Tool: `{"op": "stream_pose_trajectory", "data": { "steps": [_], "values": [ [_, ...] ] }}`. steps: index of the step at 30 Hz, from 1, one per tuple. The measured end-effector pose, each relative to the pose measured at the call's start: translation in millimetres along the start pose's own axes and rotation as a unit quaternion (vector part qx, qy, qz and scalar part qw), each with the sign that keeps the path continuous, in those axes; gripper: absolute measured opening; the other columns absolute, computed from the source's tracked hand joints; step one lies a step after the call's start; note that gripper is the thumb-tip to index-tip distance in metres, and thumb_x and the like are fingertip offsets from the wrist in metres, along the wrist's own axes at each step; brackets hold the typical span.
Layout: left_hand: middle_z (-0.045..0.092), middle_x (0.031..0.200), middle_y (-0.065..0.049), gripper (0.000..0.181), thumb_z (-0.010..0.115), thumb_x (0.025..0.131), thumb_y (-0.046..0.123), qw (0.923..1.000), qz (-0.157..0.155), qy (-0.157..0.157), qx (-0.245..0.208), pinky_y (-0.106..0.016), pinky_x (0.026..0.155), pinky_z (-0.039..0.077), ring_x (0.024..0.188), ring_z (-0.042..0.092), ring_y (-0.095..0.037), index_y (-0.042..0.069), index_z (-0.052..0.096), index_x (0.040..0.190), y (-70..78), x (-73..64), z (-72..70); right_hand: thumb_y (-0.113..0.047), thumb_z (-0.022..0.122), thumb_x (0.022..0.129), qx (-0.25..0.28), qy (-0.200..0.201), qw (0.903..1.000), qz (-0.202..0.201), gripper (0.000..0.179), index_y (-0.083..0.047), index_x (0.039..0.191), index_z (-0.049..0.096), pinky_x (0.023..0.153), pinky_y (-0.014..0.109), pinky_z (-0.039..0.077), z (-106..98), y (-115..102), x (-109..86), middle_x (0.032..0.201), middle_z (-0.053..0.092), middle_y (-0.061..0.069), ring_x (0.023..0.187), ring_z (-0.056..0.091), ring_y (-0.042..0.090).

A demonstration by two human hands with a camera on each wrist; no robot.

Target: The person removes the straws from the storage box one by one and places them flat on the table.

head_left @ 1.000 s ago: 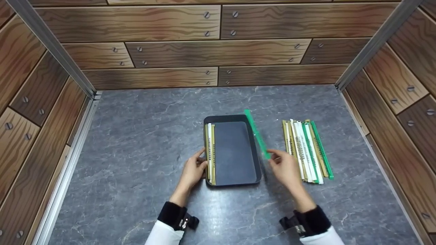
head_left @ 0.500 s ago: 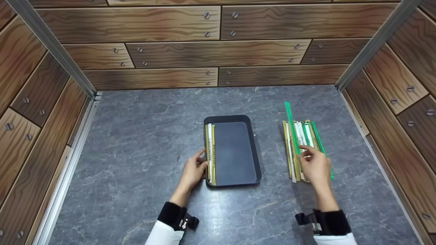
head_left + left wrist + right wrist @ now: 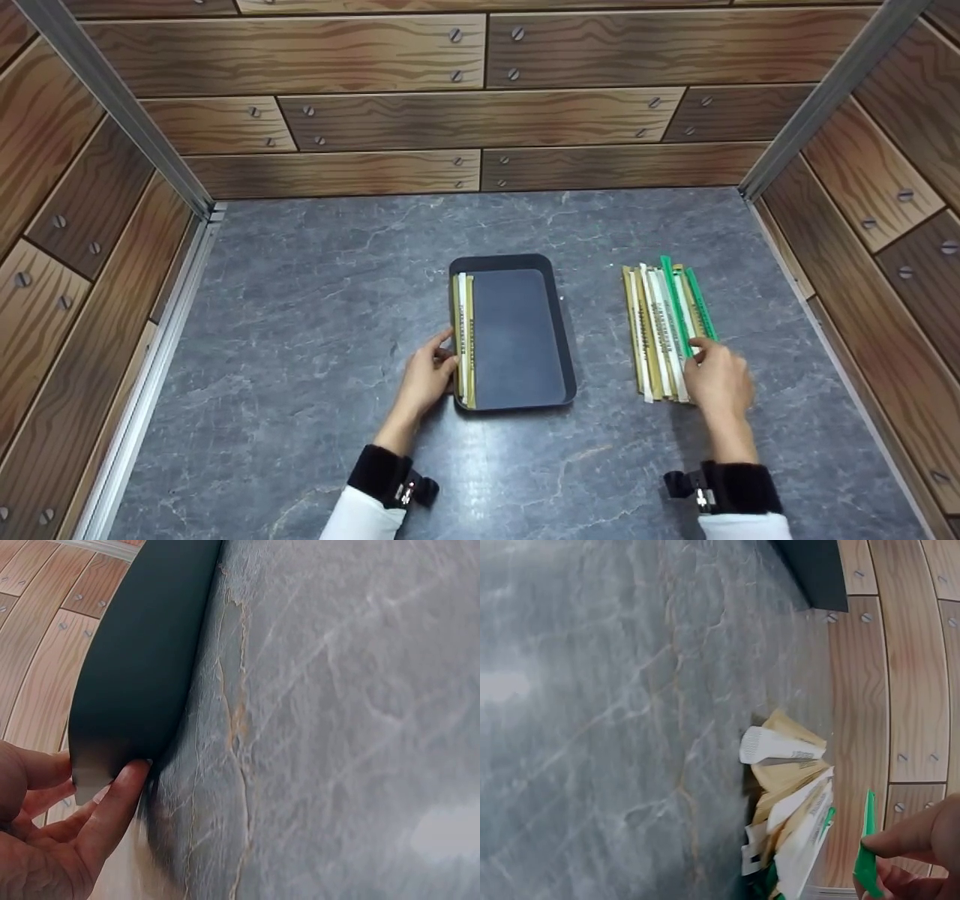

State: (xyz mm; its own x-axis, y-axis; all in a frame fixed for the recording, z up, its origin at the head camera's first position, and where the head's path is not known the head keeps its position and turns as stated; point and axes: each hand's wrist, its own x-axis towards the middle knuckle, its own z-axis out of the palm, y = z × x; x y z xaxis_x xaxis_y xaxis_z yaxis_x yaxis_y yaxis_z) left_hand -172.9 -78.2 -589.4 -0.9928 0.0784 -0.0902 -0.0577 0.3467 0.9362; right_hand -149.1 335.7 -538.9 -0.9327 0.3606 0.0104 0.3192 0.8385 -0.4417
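In the head view, a dark rectangular tray (image 3: 521, 337) stands mid-table with a few long wrapped sticks (image 3: 466, 337), white and tan, along its left wall. My left hand (image 3: 426, 379) holds that wall from outside, fingertips and thumb at the side. Right of the tray lies a row of similar wrapped sticks (image 3: 651, 330) in white, tan and green. Over this row my right hand (image 3: 718, 379) pinches the near part of a green wrapped stick (image 3: 673, 296), whose far end points away. The right wrist view shows the pinched green stick (image 3: 866, 862) beside the row's flat ends.
A grey marbled table (image 3: 300, 315) runs under everything. Plank-patterned panels (image 3: 375, 120) close off the back and both sides, with metal rails (image 3: 161, 300) at the edges. Another green stick (image 3: 701, 304) lies at the row's right side.
My right hand has carried the green stick from beside the tray's right rim rightward over the row and lowered it there. My left hand and the tray stay in place.
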Motion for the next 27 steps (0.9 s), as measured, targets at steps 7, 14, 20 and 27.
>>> {"op": "stream_pose_trajectory", "data": {
  "steps": [7,14,20,27],
  "values": [
    [0.067,0.094,-0.011,0.050,0.061,0.095,0.001,1.0000,0.005,0.004,0.006,-0.035,0.078,0.059,0.091,0.068,-0.026,0.004,0.050,0.143,-0.7,1.1,0.9,-0.011,0.053,0.093,-0.017,-0.015,0.9997,0.012,0.037,-0.001,0.127,0.062,0.051,0.052,0.048,7,2,2.4,0.104,0.066,0.022,0.078,0.063,0.042],
    [0.067,0.094,-0.012,0.049,0.061,0.094,0.000,1.0000,0.003,0.007,0.006,-0.033,0.074,0.060,0.089,0.068,-0.025,0.003,0.051,0.142,-1.0,0.7,1.5,-0.009,0.064,0.089,0.019,0.070,0.9956,-0.060,0.025,0.002,0.111,0.070,0.062,0.057,0.052,23,-20,-3.5,0.100,0.067,0.024,0.085,0.064,0.043],
    [0.067,0.093,-0.011,0.049,0.062,0.093,0.000,0.9999,0.009,0.007,0.008,-0.034,0.076,0.059,0.088,0.068,-0.025,0.003,0.051,0.141,-0.8,1.4,2.3,0.001,0.065,0.083,0.057,0.088,0.9767,-0.187,0.018,0.002,0.100,0.072,0.061,0.050,0.056,41,-59,-15.8,0.091,0.069,0.019,0.078,0.066,0.034],
    [0.066,0.094,-0.012,0.049,0.061,0.095,0.001,1.0000,0.002,0.001,0.005,-0.030,0.066,0.059,0.084,0.067,-0.023,0.005,0.051,0.143,0.6,0.8,-0.3,0.000,0.070,0.083,0.059,0.026,0.9515,-0.301,0.024,-0.002,0.106,0.072,0.068,0.041,0.059,60,-105,-34.6,0.097,0.067,0.014,0.081,0.067,0.029]
  ]
}}
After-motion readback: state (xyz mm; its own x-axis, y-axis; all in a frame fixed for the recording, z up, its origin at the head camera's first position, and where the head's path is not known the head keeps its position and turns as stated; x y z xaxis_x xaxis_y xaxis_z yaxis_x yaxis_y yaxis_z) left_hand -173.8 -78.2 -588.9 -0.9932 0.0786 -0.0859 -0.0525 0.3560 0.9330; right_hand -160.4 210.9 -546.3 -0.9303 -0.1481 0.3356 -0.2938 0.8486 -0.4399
